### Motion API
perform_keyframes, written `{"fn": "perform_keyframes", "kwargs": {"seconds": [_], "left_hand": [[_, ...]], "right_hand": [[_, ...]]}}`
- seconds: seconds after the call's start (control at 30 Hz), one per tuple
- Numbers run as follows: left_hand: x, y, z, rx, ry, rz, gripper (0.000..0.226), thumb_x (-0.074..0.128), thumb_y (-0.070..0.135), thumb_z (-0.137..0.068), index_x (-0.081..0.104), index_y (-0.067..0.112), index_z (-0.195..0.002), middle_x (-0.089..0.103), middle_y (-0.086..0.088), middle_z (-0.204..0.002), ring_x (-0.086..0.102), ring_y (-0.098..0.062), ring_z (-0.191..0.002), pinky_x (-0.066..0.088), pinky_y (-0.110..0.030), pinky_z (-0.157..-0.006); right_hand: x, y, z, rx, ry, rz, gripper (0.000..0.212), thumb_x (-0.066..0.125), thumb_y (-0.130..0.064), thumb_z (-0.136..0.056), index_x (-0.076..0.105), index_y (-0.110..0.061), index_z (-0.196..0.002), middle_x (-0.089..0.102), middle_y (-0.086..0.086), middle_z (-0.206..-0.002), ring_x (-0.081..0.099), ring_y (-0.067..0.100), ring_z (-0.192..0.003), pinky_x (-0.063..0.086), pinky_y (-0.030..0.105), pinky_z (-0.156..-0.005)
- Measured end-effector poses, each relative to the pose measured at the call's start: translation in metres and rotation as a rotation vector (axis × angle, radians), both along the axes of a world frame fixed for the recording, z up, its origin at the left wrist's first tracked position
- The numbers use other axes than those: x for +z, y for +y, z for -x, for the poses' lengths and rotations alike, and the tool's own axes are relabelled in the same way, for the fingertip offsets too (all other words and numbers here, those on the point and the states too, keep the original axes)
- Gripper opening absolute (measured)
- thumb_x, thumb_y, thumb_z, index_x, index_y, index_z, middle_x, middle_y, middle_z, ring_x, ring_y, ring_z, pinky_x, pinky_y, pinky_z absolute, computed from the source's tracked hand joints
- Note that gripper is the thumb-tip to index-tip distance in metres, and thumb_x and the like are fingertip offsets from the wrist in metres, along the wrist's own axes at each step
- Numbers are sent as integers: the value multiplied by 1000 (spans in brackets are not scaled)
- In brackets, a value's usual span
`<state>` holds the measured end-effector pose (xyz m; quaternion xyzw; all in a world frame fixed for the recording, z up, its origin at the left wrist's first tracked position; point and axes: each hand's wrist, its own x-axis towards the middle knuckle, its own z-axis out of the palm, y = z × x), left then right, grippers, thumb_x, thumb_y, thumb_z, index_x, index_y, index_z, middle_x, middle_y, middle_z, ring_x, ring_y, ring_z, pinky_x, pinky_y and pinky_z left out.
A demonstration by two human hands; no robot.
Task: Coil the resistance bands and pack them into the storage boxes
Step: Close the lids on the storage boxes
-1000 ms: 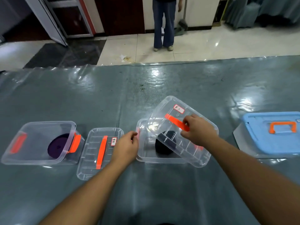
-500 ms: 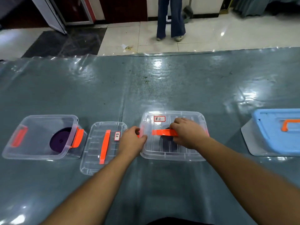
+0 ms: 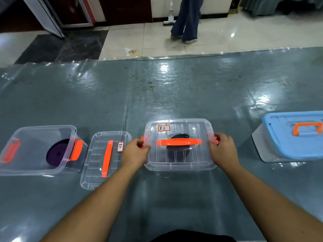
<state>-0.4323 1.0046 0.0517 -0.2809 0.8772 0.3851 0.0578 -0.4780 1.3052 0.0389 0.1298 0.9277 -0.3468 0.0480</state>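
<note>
**Both hands at the side clasps of a lidded clear box**

A clear storage box (image 3: 180,163) sits on the grey, plastic-covered table (image 3: 174,95), near the middle of the view. Its clear lid (image 3: 185,126) lies flat on top, with an orange handle (image 3: 179,142) across it and a small red-bordered label (image 3: 164,128) at the far left corner. Through the lid a dark coiled band (image 3: 178,153) shows inside the box.

The left hand (image 3: 134,152) is at the box's left end, fingers curled onto the orange clasp (image 3: 142,144) there. The right hand (image 3: 222,151) does the same at the right end, fingers curled round the right clasp (image 3: 216,139) (only a sliver of orange shows past the fingers).

To the left, a second clear box (image 3: 35,165) stands open, with orange clasps at both ends and a purple coiled band (image 3: 57,154) lying in it. Between the two boxes its loose lid (image 3: 97,179) lies flat on the table, just beside the left hand, with an orange handle and a small label of its own.

Well to the right, a blue box (image 3: 290,145) with an orange handle stands closed. Past the far edge of the table, a person's legs (image 3: 187,20) show on the tiled floor.
</note>
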Motion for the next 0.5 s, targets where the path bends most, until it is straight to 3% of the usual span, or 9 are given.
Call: {"fn": "perform_keyframes", "kwargs": {"seconds": [0.13, 0.23, 0.33, 0.43, 0.5], "left_hand": [[-1, -2, 1, 53, -45, -99, 56, 75, 35, -91, 58, 11, -139, 64, -6, -137, 62, -28, -122, 46, -34, -102], [-3, -1, 1, 89, -127, -172, 64, 68, 40, -96, 51, 6, -146, 58, -11, -146, 57, -32, -130, 43, -35, -105], [-3, 0, 2, 115, -106, -209, 52, 71, 38, -94, 63, 5, -134, 68, -11, -132, 65, -32, -117, 49, -36, -104], [-2, 1, 2, 124, -53, -148, 34, 76, 34, -89, 74, 10, -113, 76, -6, -102, 72, -28, -96, 56, -38, -92], [1, 5, 2, 120, -30, -118, 26, 77, 30, -89, 76, 12, -107, 76, -4, -94, 72, -27, -89, 57, -36, -87]], "right_hand": [[1, 3, -1, -73, -71, 52, 45, 67, -33, -95, 59, -6, -131, 64, 14, -118, 59, 34, -113, 48, 45, -101], [0, 5, 3, -168, -246, 181, 39, 64, -42, -96, 64, -5, -109, 69, 10, -104, 63, 30, -95, 53, 43, -90], [-2, 6, 6, -209, -259, 280, 36, 69, -42, -92, 70, -7, -100, 73, 10, -96, 69, 30, -90, 57, 47, -90], [0, 6, 6, -204, -196, 242, 31, 75, -40, -88, 71, -10, -97, 73, 5, -91, 71, 29, -89, 58, 47, -88], [4, 6, 6, -183, -149, 212, 26, 76, -37, -88, 71, -13, -97, 74, 4, -91, 70, 27, -88, 58, 45, -87]]}}
